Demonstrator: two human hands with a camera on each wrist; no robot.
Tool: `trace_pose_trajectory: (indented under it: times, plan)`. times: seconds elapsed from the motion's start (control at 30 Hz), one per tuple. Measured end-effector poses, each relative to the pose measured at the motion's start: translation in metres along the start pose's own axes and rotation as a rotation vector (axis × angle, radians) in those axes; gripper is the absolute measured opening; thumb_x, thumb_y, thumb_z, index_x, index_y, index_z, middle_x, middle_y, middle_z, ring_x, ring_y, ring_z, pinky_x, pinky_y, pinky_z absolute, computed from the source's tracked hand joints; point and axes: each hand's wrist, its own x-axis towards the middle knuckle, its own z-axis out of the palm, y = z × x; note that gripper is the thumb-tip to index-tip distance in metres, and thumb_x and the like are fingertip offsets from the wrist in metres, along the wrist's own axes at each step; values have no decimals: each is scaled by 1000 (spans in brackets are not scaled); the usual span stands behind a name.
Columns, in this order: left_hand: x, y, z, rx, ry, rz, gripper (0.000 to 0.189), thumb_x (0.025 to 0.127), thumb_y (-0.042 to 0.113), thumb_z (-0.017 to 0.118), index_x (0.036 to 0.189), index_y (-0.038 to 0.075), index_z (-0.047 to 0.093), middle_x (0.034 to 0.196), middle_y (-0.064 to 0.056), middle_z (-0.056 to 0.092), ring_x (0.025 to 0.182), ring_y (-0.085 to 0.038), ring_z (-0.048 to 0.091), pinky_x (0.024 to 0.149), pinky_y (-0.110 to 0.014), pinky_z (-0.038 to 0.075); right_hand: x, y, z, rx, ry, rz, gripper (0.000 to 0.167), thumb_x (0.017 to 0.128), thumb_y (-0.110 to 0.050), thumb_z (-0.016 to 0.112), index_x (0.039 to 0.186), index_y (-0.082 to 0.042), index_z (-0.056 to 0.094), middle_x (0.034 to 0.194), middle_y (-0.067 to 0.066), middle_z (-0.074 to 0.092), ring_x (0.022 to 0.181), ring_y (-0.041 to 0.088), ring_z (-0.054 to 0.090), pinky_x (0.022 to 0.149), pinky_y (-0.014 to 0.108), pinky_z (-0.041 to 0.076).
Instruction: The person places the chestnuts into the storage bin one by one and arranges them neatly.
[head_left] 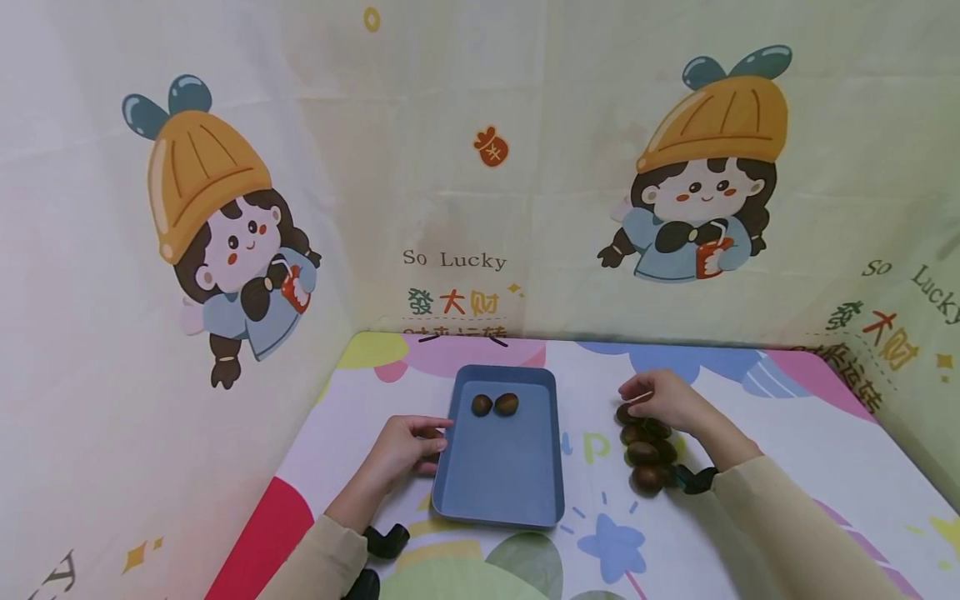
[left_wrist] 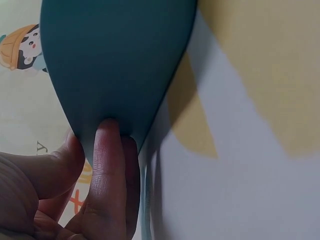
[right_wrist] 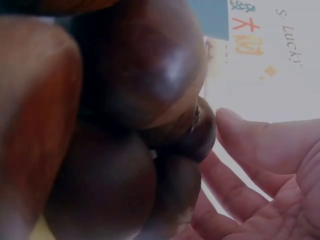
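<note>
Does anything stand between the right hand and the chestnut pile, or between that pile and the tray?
Nothing visible blocks the right hand, which is at the far end of the chestnut pile. Between pile and tray, only printed tabletop shows, then the raised rim.

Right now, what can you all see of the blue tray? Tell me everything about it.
The tray is a shallow, blue-grey rectangle with rounded corners and a raised rim, smooth and matt, perhaps plastic. It seems to lie flat on the patterned tabletop, long sides running away from the person. Two brown chestnuts sit inside, near its far end. The left hand touches its left side with its fingers.
</note>
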Motion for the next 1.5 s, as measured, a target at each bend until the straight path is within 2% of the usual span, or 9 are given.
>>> trace_pose_trajectory:
  times: [0.2, 0.4, 0.7, 0.83, 1.2, 1.33, 1.5]
  plan:
    - [-1, -1, 0, 5, 1, -5, 33, 93, -3, 79, 124, 8, 81, 103, -11, 75, 78, -16, 74, 63, -35, 67, 0, 5, 2, -48, -12, -8, 30, 91, -4, 80, 120, 3, 75, 110, 14, 79, 105, 27, 73, 94, 43, 58]
    - [-1, -1, 0, 6, 7, -9, 33, 93, -3, 79, 124, 9, 82, 104, -12, 75, 79, -16, 74, 63, -35, 67, 1, 6, 3, -56, -18, -8, 30, 91, -4, 81, 119, 1, 75, 110, 14, 78, 104, 27, 72, 94, 48, 59]
    - [0, -1, -1, 10, 5, -11, 33, 93, -2, 79, 123, 10, 82, 103, -12, 75, 77, -17, 74, 63, -35, 67, 3, 3, 3, -40, -17, 36, 27, 94, -6, 79, 121, -3, 75, 114, 13, 77, 107, 28, 71, 97, 52, 60]
    - [0, -2, -2, 9, 4, -8, 33, 93, -2, 79, 124, 10, 82, 103, -12, 74, 77, -17, 74, 63, -35, 67, 4, -1, 1, -17, -8, 55, 28, 95, -7, 79, 122, -4, 75, 117, 13, 77, 109, 28, 71, 98, 52, 61]
    - [-1, -1, -2, 7, 3, -10, 33, 93, -1, 80, 125, 10, 81, 104, -12, 75, 78, -17, 75, 64, -36, 68, 7, -23, 0, -31, 5, 9, 27, 94, -11, 81, 120, -8, 77, 116, 11, 78, 108, 26, 73, 98, 52, 60]
    - [-1, 0, -2, -30, -10, -8, 34, 94, -3, 79, 126, 8, 81, 103, -13, 73, 78, -17, 74, 64, -36, 68, 11, -34, 3, -27, 7, 14, 26, 93, -12, 82, 118, -11, 78, 113, 8, 79, 105, 24, 72, 99, 52, 60]
    - [-1, 0, -1, -54, -15, 0, 34, 94, -5, 77, 126, 6, 80, 101, -13, 71, 77, -17, 74, 64, -36, 68, 20, -46, 11, -27, 2, -22, 27, 91, -13, 83, 118, -10, 79, 111, 7, 80, 102, 22, 74, 96, 48, 59]
